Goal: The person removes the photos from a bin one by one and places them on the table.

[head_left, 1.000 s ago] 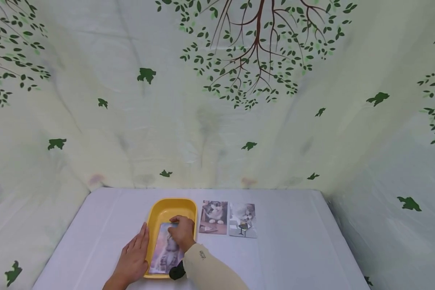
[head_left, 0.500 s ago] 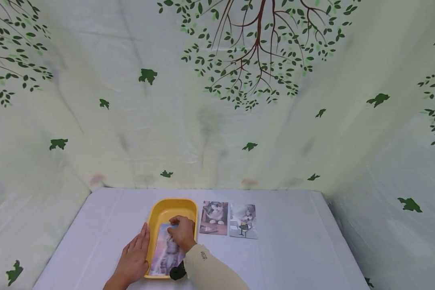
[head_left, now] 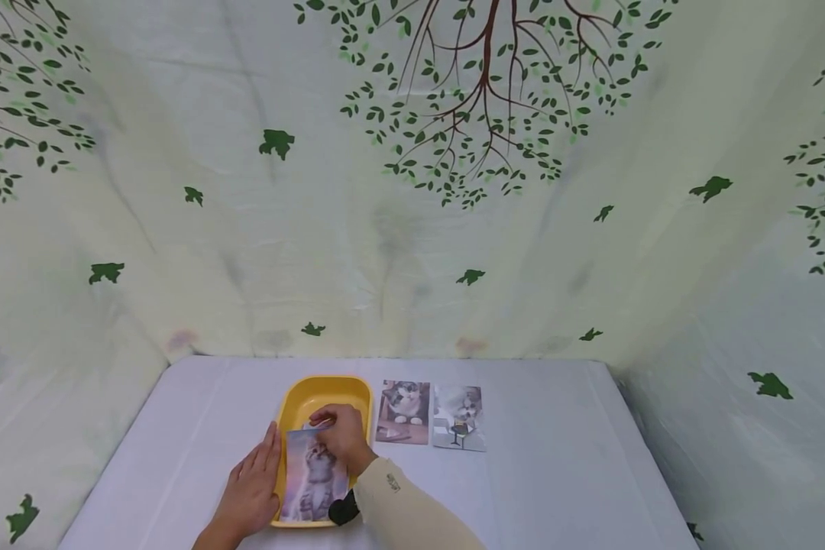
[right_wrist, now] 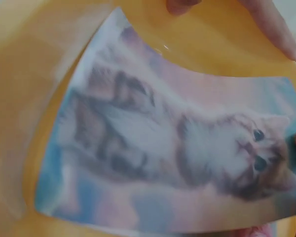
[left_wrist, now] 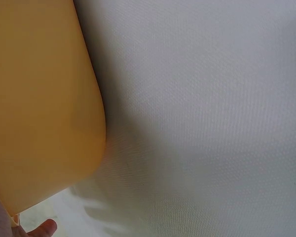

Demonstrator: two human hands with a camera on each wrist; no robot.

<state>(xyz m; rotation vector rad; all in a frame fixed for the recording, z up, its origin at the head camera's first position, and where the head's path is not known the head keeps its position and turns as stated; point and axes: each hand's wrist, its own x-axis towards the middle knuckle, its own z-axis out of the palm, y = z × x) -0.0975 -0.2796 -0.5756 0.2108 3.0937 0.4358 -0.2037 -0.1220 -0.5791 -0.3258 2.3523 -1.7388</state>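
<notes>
A yellow tray (head_left: 325,388) lies on the white-covered table. My left hand (head_left: 250,485) rests with straight fingers along the tray's left side; its thumb tip (left_wrist: 47,227) shows in the left wrist view beside the yellow wall (left_wrist: 44,98). Reaching into the tray, my right hand (head_left: 344,437) pinches the far edge of a kitten photo card (head_left: 314,477). In the right wrist view the kitten card (right_wrist: 153,148) is bowed, with one end raised. Part of another printed card (right_wrist: 254,232) peeks out below it. The right fingertips are mostly hidden.
To the tray's right, two cat photo cards lie side by side, one with a brown-toned picture (head_left: 403,412) and one greyish (head_left: 460,418). A black wrist camera (head_left: 344,508) hangs over the tray's near right corner. Behind the table stands a leaf-printed curtain (head_left: 399,252).
The kitten card has shifted slightly left and turned straighter in the tray, with the right hand's fingers moving left along with it. A pale card corner now shows behind it. The left hand stays put.
</notes>
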